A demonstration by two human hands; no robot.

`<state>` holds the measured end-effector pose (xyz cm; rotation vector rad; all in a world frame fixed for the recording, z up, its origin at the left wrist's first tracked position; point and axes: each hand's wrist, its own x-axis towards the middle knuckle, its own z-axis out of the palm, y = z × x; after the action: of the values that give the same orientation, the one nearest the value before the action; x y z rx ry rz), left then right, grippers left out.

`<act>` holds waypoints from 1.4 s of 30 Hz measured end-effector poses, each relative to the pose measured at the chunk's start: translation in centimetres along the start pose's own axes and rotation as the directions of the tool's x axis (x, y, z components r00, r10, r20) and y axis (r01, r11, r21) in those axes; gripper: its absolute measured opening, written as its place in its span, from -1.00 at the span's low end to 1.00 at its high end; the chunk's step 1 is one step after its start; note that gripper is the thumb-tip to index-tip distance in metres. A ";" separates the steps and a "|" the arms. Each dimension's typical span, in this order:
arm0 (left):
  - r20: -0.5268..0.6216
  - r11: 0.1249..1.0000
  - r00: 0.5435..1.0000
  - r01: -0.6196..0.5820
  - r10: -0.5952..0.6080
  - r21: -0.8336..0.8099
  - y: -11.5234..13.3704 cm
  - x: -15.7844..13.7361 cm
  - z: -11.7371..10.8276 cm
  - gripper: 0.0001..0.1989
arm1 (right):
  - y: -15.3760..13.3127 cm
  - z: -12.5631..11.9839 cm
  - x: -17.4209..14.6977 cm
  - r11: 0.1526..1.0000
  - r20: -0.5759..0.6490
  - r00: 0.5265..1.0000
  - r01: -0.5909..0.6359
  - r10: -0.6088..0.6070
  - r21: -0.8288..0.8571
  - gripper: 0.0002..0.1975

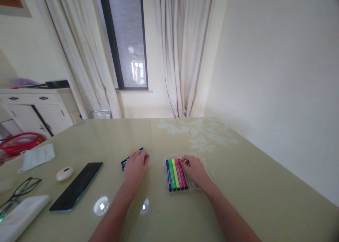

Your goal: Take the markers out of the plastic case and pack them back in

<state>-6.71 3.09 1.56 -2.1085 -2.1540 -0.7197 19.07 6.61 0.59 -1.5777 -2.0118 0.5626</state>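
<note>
My right hand [195, 169] reaches over a clear plastic case [195, 187], its thumb and fingertips pinched at the top end of a red marker [183, 176]. Beside that one in the case lie a pink marker [179, 175], a yellow marker [175, 175], a green marker [172, 176] and a dark blue marker [168, 176], side by side. The right part of the case is partly hidden by my hand. Further left, my left hand [136, 166] rests with curled fingers over several dark-ended markers [125, 163] lying on the table; what its fingertips hold is hidden.
On the left of the glossy table [164, 217] lie a black phone [78, 187], a round white case [64, 173], glasses [28, 186], a white box-like object [26, 213] and a face mask [39, 156]. A red chair [23, 143] stands beyond; a wall [278, 94] borders the right side.
</note>
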 end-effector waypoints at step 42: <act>0.068 0.827 0.906 -0.349 0.418 -0.441 8.3 -4.9 3.4 -0.41 | 1.5 -1.8 1.2 0.768 -0.008 0.983 -0.140 0.185 0.625 -0.72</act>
<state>2.59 -0.56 -0.71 -2.7936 -1.6421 -1.0711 21.14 8.18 1.25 -1.3223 -1.4145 1.0960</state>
